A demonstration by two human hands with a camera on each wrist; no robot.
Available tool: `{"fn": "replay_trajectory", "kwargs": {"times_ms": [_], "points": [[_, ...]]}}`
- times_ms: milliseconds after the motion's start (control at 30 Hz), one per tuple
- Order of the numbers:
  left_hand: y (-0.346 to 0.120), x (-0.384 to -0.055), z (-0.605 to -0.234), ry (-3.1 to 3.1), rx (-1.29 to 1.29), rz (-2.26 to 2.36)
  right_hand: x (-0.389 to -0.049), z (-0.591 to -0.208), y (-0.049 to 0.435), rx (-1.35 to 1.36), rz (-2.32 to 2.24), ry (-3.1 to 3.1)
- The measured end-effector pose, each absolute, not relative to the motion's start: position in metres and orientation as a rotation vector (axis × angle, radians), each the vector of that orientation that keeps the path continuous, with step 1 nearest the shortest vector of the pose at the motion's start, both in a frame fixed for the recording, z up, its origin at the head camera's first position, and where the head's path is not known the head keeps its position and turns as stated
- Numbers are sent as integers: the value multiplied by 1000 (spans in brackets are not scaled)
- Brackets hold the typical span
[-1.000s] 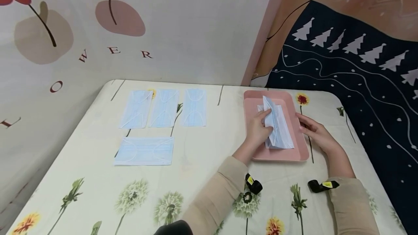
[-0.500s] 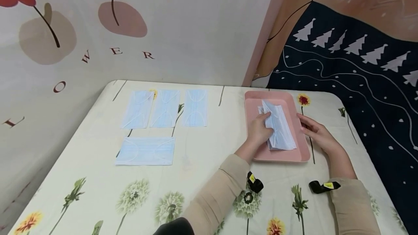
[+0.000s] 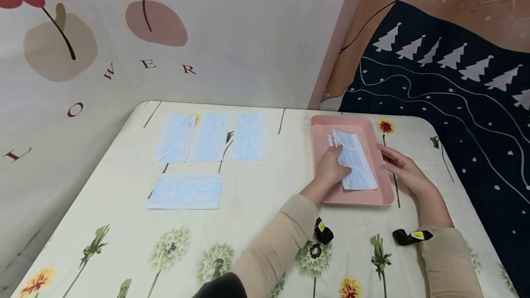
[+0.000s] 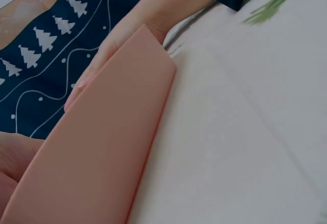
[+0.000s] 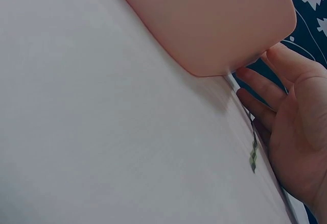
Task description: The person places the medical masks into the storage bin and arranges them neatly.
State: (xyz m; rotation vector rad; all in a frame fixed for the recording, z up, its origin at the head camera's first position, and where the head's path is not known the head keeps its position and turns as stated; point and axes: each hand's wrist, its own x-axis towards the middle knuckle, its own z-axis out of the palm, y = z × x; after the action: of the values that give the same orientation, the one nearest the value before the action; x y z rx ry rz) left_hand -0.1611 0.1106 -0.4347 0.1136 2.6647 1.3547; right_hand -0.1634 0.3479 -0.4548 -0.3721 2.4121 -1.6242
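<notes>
A pink tray [image 3: 364,197] stands at the right of the table with pale blue face masks inside. The uppermost face mask [image 3: 361,164] lies nearly flat over another, whose corner peeks out at its upper left. My left hand [image 3: 330,169] reaches over the tray's left side and pinches the upper mask by its left edge, thumb on top. Beside the tray's right rim, my right hand [image 3: 400,169] rests with loosely extended fingers touching it. In the right wrist view, the fingertips [image 5: 247,75] meet the tray's edge, and that hand holds nothing else.
Three face masks stand upright in a row at the back left, the rightmost being a mask [image 3: 247,137] nearest the tray. Below them another mask [image 3: 184,191] lies crosswise. A flower-print cloth [image 3: 265,224] covers the table, with a white wall [image 3: 248,36] behind.
The upper mask has gone from half folded and raised to lying flatter in the tray. My left hand has shifted slightly right and down with it, while my right hand stays at the rim.
</notes>
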Motion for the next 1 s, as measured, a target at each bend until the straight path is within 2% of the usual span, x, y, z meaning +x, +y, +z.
{"fn": "replay_trajectory", "kwargs": {"times_ms": [1000], "points": [[111,-165,-431,2813,213,1002,-164,-453,345,-344,-1608,2425]]}}
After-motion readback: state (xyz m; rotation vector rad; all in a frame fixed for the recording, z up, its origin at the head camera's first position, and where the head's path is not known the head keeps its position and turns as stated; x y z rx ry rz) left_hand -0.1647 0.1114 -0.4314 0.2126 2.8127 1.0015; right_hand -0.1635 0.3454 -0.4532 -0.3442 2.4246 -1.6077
